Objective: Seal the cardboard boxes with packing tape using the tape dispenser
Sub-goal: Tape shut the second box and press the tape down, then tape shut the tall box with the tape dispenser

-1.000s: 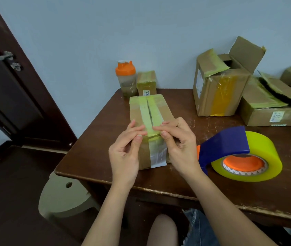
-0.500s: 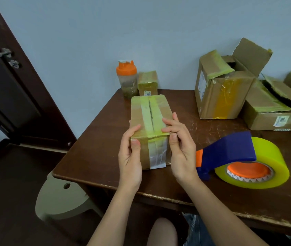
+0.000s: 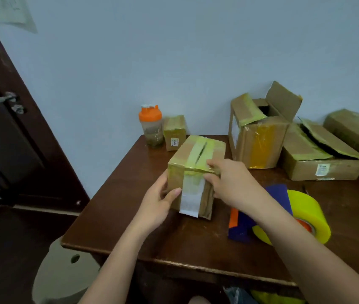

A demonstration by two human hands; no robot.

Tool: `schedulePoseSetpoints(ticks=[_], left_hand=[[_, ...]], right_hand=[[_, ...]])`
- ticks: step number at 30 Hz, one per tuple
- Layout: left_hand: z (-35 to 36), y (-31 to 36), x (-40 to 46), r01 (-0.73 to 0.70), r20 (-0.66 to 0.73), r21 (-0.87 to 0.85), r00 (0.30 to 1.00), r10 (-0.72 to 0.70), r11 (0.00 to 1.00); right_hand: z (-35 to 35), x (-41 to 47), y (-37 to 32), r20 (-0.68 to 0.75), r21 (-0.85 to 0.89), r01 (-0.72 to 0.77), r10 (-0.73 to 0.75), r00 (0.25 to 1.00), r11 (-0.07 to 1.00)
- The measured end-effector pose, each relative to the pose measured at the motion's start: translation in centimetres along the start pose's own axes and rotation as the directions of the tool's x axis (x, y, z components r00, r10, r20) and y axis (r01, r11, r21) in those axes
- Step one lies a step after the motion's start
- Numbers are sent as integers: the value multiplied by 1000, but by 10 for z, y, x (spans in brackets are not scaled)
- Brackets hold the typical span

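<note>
Two hands are seen at one cardboard box [image 3: 192,172] that stands near the front of the brown bench [image 3: 130,218]. Far to the left of the fingers, a dark door [image 3: 5,137] with a metal handle [image 3: 1,99] is seen, and a pale stool [image 3: 60,279] is partly shown below the bench edge. The left hand [image 3: 159,205] is laid against the box's left side: its thumb is pressed on the near face just beside a white label strip [image 3: 190,198], while the other fingers are hidden behind the box corner, so their spread cannot be told. Beyond the fingers, at the wall, an orange-capped bottle [image 3: 151,126] and a small taped box [image 3: 175,132] are set side by side. The held box is turned at an angle, and its top seam, wrapped in yellow-green tape [image 3: 198,150], is shown with a dark slit. The right hand [image 3: 233,183] is closed on the box's upper near-right edge, with fingers curled over the top and the thumb pressed on the near face below the tape. To the right of these fingers, an opened box [image 3: 257,137] with raised flaps is set near the wall, followed by a flat box [image 3: 318,159] with a torn lid and another box [image 3: 358,139] at the frame edge. Nearer than those, just beside the right forearm, the tape dispenser [image 3: 283,216] is laid on the bench, untouched, with its blue body, orange parts and a thick yellow tape roll [image 3: 310,216].
</note>
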State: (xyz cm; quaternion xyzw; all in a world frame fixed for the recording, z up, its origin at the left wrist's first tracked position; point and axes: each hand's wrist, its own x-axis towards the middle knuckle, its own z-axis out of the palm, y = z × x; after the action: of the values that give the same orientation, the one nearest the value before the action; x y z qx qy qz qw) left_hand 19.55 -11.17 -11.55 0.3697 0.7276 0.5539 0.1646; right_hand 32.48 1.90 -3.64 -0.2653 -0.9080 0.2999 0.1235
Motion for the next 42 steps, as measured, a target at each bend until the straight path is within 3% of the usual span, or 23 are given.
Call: schedulePoseSetpoints(ticks=[3,6,9,10,12,15,17,20,22,23,25,26,31,42], left_hand=[[7,10,36,-28,42,28,999,27,999],[20,7,74,3,-51,160,999,6,987],[35,-3,103,223,-208,393,967,-150,892],[40,-5,112,285,-216,360,952,-218,888],[51,-5,127,352,-165,118,929,-331,929],[60,-9,152,384,-137,-129,906,-400,914],[61,-10,165,384,-138,-126,906,-399,915],[61,-6,173,412,-31,-163,906,-422,896],[61,-5,176,403,21,-178,914,-406,898],[63,-8,178,391,22,-178,919,-394,903],[68,-11,181,380,-2,-180,922,-387,907],[71,-12,181,386,-15,-182,918,-395,904],[85,-6,174,392,20,-144,919,-393,909],[78,35,136,250,136,17,959,-250,968]], right_hand=[[-27,32,1,-8,-210,-52,51,999,976],[-36,72,13,-35,-311,-73,66,997,947],[-33,104,27,28,-299,-80,92,995,951],[-33,113,31,45,-283,-72,88,995,956],[-33,130,35,53,-251,-48,63,997,967],[-33,150,37,65,-231,-38,54,996,972],[-31,160,38,84,-250,-48,71,994,967],[-28,169,41,77,-226,-16,34,996,974],[-29,171,47,-72,-246,40,-60,996,969],[-31,171,50,-201,-341,48,-123,972,939],[-37,172,59,-423,-533,-34,-231,876,845],[-41,172,63,-472,-558,-112,-204,858,822],[-43,173,96,-335,-512,-320,158,929,797],[-54,137,94,-458,-449,-318,91,884,835]])
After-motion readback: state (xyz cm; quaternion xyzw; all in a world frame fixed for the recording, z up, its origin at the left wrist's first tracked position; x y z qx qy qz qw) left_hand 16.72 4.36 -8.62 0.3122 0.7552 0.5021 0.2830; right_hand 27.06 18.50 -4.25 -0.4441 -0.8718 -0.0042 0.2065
